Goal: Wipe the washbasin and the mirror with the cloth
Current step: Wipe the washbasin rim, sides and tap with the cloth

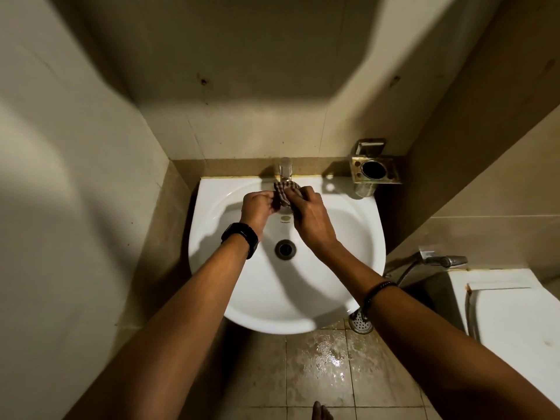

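Checked cloth (286, 193) bunched in both hands under tap (285, 170), washbasin (348, 268) rim clear

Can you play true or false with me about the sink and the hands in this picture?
1. Both hands, left hand and right hand, hold the checked cloth. True.
2. The cloth is under the tap. True.
3. The washbasin is black. False: white.
4. A watch is on the right wrist. False: on the left.
5. The floor looks dry. False: it shines wet.
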